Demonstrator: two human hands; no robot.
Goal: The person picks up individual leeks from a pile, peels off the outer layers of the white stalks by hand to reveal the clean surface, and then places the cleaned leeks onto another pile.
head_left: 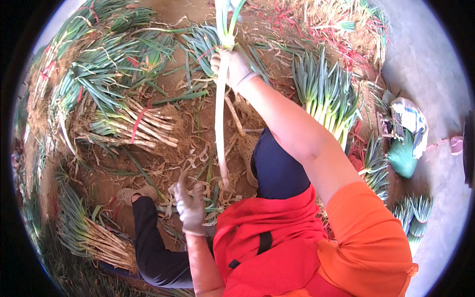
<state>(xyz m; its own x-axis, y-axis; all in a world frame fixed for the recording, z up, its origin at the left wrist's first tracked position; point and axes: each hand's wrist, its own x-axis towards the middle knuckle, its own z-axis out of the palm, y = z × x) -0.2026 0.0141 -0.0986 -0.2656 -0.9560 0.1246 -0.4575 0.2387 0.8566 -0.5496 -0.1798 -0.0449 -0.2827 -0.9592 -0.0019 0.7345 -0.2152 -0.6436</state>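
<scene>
- Gripping a long green onion with a pale white stalk and green leaves (220, 99), the gloved right hand (231, 67) is closed around it where the white stalk turns green.
- The onion's long axis runs almost straight up and down the picture: leaf end pointing away from the person toward the top edge, root end (224, 179) pointing back toward the person's lap.
- The gloved left hand (190, 205) sits low, just left of the root end, fingers partly spread and thumb raised; it clamps nothing that can be made out, and whether it touches the loose husks beneath it cannot be told.
- The two hands are well apart, one at each end of the stalk.
- A tied bundle of untrimmed onions with a red band (136, 126) lies on the dirt floor (168, 15) to the left.
- A row of cleaned green onions (326, 99) lies to the right, leaves pointing away.
- A green bag (403, 157) rests farther right on grey concrete.
</scene>
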